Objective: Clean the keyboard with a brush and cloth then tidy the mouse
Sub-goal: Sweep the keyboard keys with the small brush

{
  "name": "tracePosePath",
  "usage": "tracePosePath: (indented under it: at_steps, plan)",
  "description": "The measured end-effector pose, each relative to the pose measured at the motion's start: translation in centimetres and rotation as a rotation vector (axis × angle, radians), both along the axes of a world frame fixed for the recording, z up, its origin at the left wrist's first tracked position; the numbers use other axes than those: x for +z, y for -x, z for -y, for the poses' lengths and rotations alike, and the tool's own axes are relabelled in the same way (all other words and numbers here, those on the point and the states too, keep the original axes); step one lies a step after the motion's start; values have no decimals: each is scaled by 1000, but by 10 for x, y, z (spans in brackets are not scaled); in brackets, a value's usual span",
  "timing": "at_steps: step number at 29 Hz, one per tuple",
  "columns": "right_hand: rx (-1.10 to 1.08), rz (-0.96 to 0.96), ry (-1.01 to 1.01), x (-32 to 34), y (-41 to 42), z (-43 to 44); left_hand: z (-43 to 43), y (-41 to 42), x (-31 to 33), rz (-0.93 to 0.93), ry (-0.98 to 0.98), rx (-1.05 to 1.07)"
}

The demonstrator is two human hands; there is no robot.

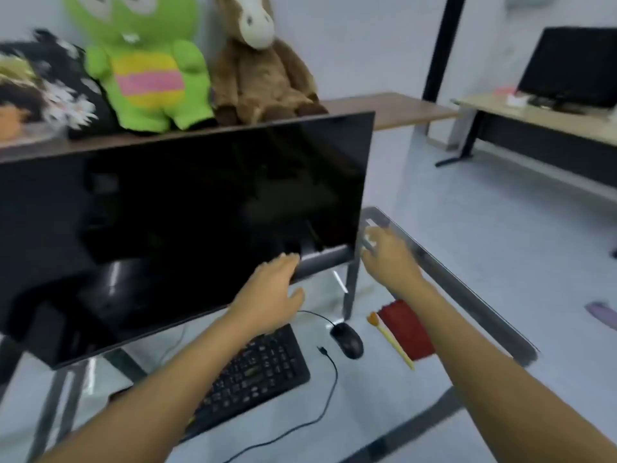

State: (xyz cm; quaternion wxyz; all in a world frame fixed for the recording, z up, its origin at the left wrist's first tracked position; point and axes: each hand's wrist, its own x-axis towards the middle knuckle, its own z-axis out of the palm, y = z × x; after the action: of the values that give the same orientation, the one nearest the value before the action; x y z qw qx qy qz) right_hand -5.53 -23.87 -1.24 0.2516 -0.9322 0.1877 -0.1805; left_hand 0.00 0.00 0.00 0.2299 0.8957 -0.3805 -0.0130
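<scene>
- One black keyboard (263, 365) lies on the glass table (467, 289), its left part hidden by the left forearm.
- A loose black cable (330, 389) curls just right of it.
- One black mouse (347, 340) sits beyond, near one yellow brush (390, 339) and one red cloth (405, 329), which the right forearm partly covers.
- Left hand (270, 295) lies with straight fingers on the monitor (200, 212) bottom edge, gripping nothing.
- Right hand (390, 259) is blurred beside the monitor's corner; grip unclear.
- Three plush toys (143, 61) sit behind.

Mouse (347, 340) right of keyboard (260, 365); brush (394, 344), cloth (404, 329) further right.
</scene>
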Motion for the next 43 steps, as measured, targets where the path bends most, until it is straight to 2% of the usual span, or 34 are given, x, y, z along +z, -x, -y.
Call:
tracePosePath:
  at_steps: [1, 4, 9, 12, 15, 20, 22, 27, 30, 33, 35, 39, 43]
  plan:
    - [-40, -82, 31, -15, 13, 6, 12, 8, -18, -65, -71, -31]
    - [-129, -309, -47, -72, 42, 19, 45, 27, -76, -168, -245, -145]
    - [-248, -544, -87, -145, 67, 27, 89, 51, -146, -158, -478, -289]
    - [-243, -608, -51, -171, 78, 27, 96, 59, -168, -114, -581, -352]
    - [-261, -588, -4, -185, 79, 28, 93, 58, -179, -79, -637, -391]
    - [-297, -512, 40, -187, 74, 24, 78, 55, -184, -71, -517, -360]
    - [-296, -435, -18, -181, 67, 22, 61, 49, -182, -70, -440, -288]
    - [-124, -168, -140, -142, 29, -15, -20, 31, -175, -42, -293, -1]
    - [-54, -55, -324, -113, 2, -67, -85, 28, -175, -90, -218, 194]
    - [33, -23, -586, -92, -17, -128, -154, 29, -180, -118, -142, 368]
    - [138, -14, -693, -92, -26, -171, -198, 32, -185, -151, -113, 490]
    - [256, -81, -734, -112, -36, -240, -265, 42, -203, -209, -60, 660]
    - [320, -128, -767, -126, -41, -286, -298, 48, -224, -291, 20, 694]
